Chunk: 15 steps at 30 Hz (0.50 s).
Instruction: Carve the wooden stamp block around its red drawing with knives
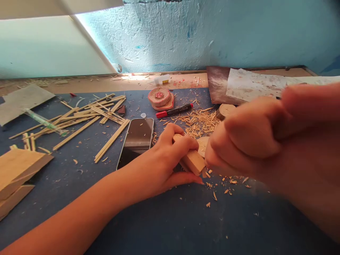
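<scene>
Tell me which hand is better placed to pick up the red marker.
Probably the left. The left hand grips the wooden block just below the red marker; the right hand is closed, blurred and farther off to the side.

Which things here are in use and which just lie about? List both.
In use: wood block in the left hand; right hand, blurred, closed at the block's end; wood shavings.
Lying about: phone; red marker; thin sticks; wood offcuts.
</scene>
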Each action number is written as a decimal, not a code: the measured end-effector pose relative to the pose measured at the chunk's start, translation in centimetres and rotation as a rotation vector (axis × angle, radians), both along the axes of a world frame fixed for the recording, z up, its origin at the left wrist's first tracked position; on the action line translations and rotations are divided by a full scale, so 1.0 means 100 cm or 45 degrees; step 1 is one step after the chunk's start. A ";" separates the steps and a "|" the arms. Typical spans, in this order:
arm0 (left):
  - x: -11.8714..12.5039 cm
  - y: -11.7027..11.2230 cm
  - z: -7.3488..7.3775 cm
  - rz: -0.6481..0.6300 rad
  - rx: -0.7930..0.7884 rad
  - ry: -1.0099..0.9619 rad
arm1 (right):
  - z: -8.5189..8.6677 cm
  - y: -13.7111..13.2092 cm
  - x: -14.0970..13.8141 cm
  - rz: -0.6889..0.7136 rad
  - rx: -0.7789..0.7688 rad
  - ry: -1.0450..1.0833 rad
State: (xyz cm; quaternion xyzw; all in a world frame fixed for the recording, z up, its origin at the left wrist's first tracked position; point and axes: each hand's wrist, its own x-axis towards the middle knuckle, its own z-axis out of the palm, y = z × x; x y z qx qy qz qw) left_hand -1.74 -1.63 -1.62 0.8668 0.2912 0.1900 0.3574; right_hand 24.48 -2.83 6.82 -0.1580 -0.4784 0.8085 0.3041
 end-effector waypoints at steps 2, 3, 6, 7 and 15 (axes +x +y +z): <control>0.000 -0.001 0.000 0.005 0.020 -0.017 | -0.012 0.011 -0.009 -0.152 -0.010 0.073; -0.001 -0.002 0.000 0.002 0.030 -0.020 | -0.018 0.017 -0.011 -0.136 0.013 0.170; -0.001 -0.003 -0.001 0.039 0.055 -0.039 | -0.030 0.031 -0.011 -0.040 -0.004 0.269; 0.000 -0.003 -0.001 0.050 0.058 -0.051 | -0.030 0.032 -0.009 -0.031 -0.022 0.256; 0.003 -0.007 0.002 0.236 0.438 -0.284 | -0.006 0.021 -0.005 -0.229 -0.061 0.121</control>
